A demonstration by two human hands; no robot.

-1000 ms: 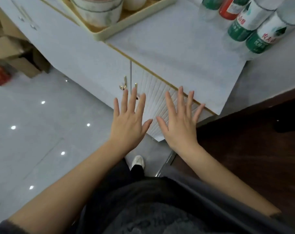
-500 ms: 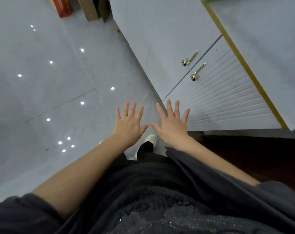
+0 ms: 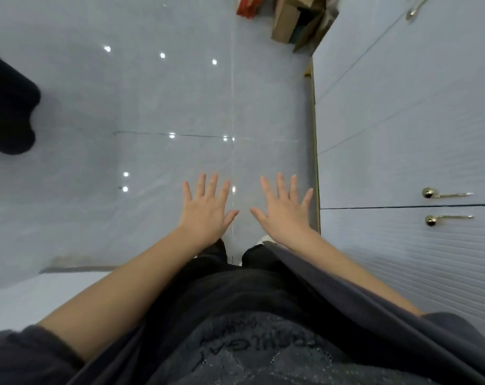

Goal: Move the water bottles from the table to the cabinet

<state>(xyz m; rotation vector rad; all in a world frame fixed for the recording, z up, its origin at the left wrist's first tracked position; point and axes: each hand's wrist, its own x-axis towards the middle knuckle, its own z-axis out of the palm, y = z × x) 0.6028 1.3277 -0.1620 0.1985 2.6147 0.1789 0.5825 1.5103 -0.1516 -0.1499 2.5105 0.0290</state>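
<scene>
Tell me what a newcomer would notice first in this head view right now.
Two bare hands, the left hand and right hand, spread open and empty over the glossy grey tiled floor. On the right stands the closed white cabinet, with a pair of gold door handles either side of the door seam. Brown cardboard boxes sit at the top by the cabinet's far end.

Dark grey sleeves (image 3: 27, 354) pushed up bare forearms, a dark printed top (image 3: 263, 351), black trousers (image 3: 235, 273), white shoe (image 3: 264, 239).

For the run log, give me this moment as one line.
left hand: open, empty | right hand: open, empty | cabinet doors: shut | gold handles: untouched | bottles: not in view
</scene>
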